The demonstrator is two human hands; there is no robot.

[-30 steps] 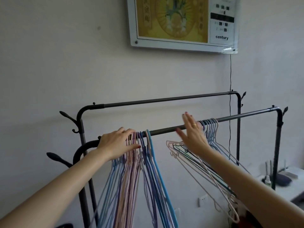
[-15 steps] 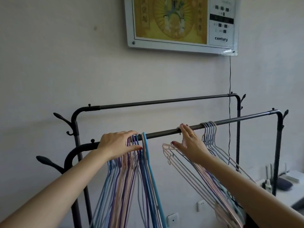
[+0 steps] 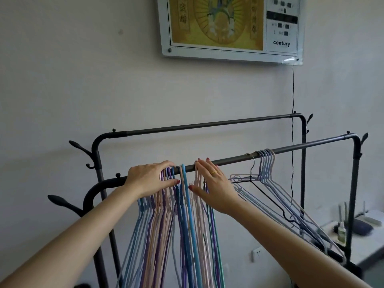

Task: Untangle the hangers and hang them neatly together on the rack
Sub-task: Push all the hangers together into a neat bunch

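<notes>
At six o'clock in the head view, a thick bunch of hangers hangs from the front rail of the rack. On its near side the left hand rests with fingers loosely bent over the hooks, pinching nothing visible. At its three o'clock side the right hand presses flat, fingers straight. Toward three o'clock along the rail, well apart, hangs a smaller hanger group. At twelve o'clock a framed wall panel hangs.

Matt dark metal rack, smooth pastel-coated wire hangers, glossy wall panel.
</notes>
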